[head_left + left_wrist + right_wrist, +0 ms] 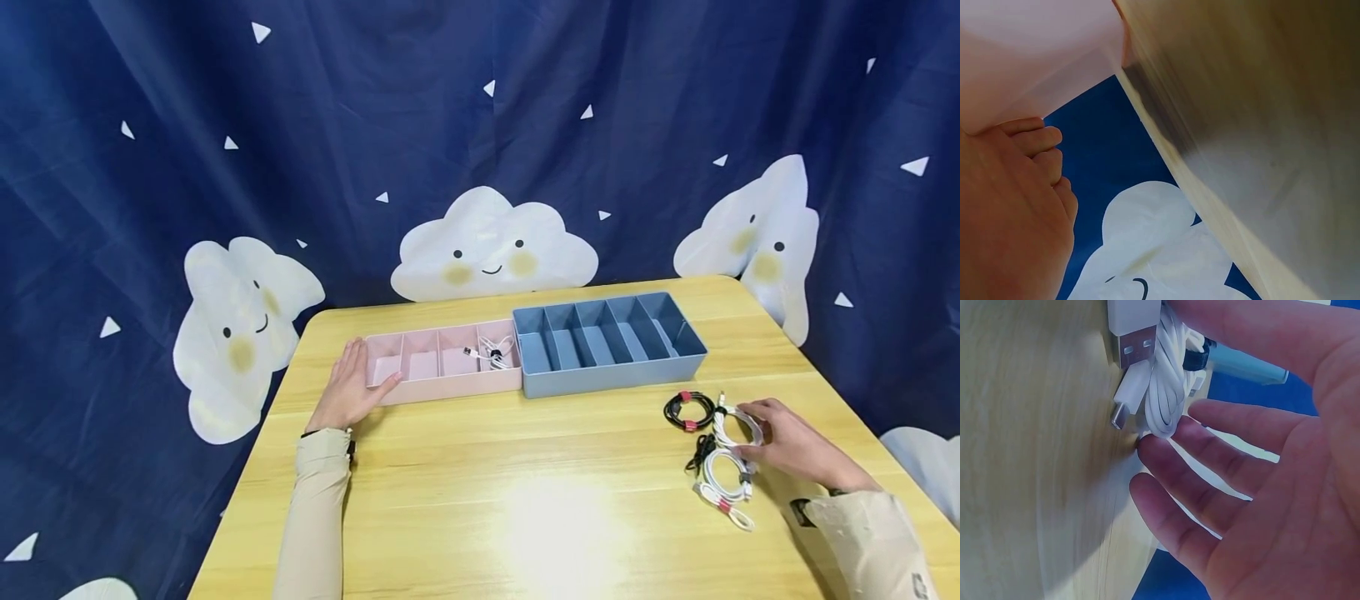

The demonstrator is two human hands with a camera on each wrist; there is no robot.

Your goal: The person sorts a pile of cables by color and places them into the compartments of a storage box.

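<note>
My left hand (348, 388) rests at the left end of a pink divided organizer box (450, 385), fingers along its end wall and thumb over its front rim. The left wrist view shows those fingers (1047, 150) beside the pink wall. In the box's right compartment lies a white USB cable (495, 354) bundled with a black strap. My right hand (791, 442) reaches around an upper coiled white cable (722, 429), thumb and fingers spread apart on either side. In the right wrist view, the white bundle (1166, 394) with USB plug lies near the fingertips; firm contact is unclear.
A blue divided organizer box (615, 377) adjoins the pink one. Beside the right hand lie a black coiled cable (666, 414) with red straps, a small black cable (701, 452), another white coil (716, 487) and a white cable with a red strap (724, 506). A patterned curtain (480, 125) hangs behind the table.
</note>
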